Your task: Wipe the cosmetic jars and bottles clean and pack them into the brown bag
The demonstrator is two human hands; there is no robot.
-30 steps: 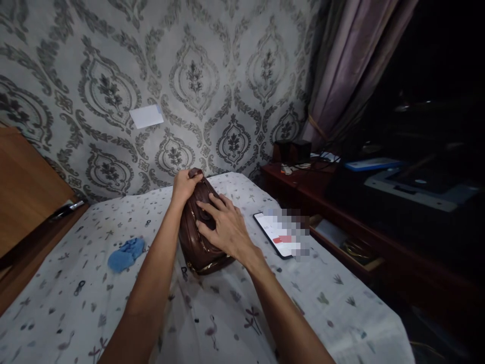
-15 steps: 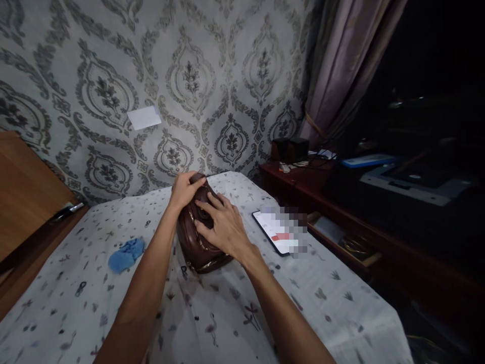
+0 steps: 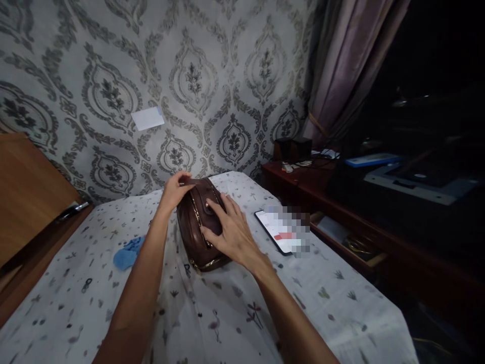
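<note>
A dark brown leather pouch (image 3: 195, 227) with gold zips lies on a bed with a white patterned sheet (image 3: 227, 313). My left hand (image 3: 173, 191) pinches a small tab at the pouch's far end. Spread flat, my right hand (image 3: 229, 230) presses on the pouch's top and right side.
A blue cloth (image 3: 127, 255) lies on the sheet to the left. A lit phone (image 3: 278, 232) lies to the right of the pouch. A dark wooden desk (image 3: 341, 202) with an open drawer stands right of the bed. A wooden board (image 3: 26, 192) is at the left, patterned wall behind.
My left hand has shifted from gripping over the pouch's far end to pinching a tab there. The pouch has turned so its gold zips show. My right hand stays on top.
</note>
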